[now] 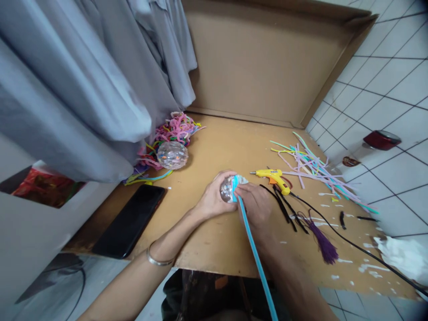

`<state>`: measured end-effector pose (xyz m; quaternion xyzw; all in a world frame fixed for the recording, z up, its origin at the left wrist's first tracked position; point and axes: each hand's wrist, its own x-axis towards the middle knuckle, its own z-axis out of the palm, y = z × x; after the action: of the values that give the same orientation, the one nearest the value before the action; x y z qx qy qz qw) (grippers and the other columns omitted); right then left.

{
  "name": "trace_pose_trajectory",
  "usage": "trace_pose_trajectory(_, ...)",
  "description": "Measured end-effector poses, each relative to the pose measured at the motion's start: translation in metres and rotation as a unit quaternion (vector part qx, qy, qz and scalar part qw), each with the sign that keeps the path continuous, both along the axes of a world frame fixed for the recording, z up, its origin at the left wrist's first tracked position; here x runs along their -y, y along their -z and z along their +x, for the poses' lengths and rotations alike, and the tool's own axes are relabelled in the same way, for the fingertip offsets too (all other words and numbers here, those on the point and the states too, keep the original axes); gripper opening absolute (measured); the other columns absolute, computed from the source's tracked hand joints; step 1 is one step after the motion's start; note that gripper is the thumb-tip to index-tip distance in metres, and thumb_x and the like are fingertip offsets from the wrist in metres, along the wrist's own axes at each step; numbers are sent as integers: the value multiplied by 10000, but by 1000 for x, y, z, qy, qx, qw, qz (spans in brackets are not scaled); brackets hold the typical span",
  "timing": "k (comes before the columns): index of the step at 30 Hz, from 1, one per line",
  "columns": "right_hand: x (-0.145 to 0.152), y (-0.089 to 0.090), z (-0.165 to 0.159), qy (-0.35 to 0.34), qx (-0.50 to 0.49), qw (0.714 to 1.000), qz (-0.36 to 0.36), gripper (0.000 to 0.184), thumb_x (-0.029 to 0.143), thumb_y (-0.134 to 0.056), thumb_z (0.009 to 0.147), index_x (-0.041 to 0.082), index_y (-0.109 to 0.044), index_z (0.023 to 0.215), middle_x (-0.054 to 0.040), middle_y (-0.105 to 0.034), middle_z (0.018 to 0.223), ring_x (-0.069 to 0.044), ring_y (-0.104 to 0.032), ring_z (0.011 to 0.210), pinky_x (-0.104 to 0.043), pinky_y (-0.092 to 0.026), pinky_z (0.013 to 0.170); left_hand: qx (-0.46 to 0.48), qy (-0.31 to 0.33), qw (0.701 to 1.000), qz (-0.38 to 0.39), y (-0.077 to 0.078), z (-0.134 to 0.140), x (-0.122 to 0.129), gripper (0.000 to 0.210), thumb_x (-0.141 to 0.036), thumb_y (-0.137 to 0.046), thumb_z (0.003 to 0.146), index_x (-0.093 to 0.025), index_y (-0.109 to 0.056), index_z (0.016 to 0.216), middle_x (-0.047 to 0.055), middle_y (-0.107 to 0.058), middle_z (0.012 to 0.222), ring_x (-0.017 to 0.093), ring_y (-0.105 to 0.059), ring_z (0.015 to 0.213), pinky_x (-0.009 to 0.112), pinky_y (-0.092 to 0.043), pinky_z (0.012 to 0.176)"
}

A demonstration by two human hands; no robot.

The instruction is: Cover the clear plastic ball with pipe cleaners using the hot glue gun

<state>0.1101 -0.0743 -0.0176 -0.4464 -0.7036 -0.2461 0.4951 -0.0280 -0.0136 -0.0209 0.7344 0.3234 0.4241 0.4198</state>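
Note:
My left hand [214,195] wraps around a small clear patterned ball [226,191] above the front of the table. A light-blue pipe cleaner [252,243] lies as a band across the ball, and its long free end hangs down past the table edge toward me. With closed fingers, my right hand [256,200] pinches the pipe cleaner against the ball's right side; the fingertips are partly hidden. Just right of my hands lies a yellow glue gun [274,177], its nozzle pointing left.
Pastel pipe cleaners [310,165] lie at the right, near a purple tassel [323,240] and the glue gun's black cord [337,232]. Left are a black phone [130,220], a larger clear ball [172,155] and tangled pipe cleaners [177,129]. A clear jar [359,156] with a red lid stands right. Cardboard [267,62] rises behind.

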Motion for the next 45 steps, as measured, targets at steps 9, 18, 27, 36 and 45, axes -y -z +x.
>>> trace_pose_trajectory(9,4,-6,3,9,52,999,-12,185,115,-491,961,180,-648,1034,-75,-752,928,-190,-686,932,-330,-533,817,-34,-18,999,16,5,-1,-1,819,-187,-784,567,-203,-498,1334,104,-617,1304,298,-622,1179,458,-494,1064)
trace_pose_trajectory(18,4,-7,0,16,52,998,-9,137,120,-499,967,170,-626,981,-77,-753,896,-190,-692,897,-322,-546,789,-42,-22,999,16,5,-2,-2,849,-180,-770,566,-168,-477,1363,136,-595,1343,317,-603,1227,485,-482,1086)
trace_pose_trajectory(27,4,-4,1,8,40,999,-12,177,115,-491,962,185,-645,1011,-73,-749,916,-192,-685,923,-337,-542,806,-44,-10,997,61,7,-1,-4,765,-217,-776,585,-197,-515,1304,130,-566,1338,323,-562,1271,512,-441,1123)
trace_pose_trajectory(36,4,-3,1,12,45,999,-7,174,116,-490,964,184,-643,1010,-73,-751,926,-190,-686,930,-336,-551,818,-38,0,994,103,7,-4,-6,681,-296,-806,618,-193,-550,1240,153,-517,1366,338,-523,1308,519,-424,1128)
trace_pose_trajectory(45,1,1,0,-9,20,1000,-11,194,117,-495,959,193,-660,1025,-74,-759,937,-197,-696,957,-349,-544,844,-56,-4,993,107,4,-6,-4,702,-278,-783,630,-200,-539,1283,122,-580,1294,311,-576,1222,482,-457,1087)
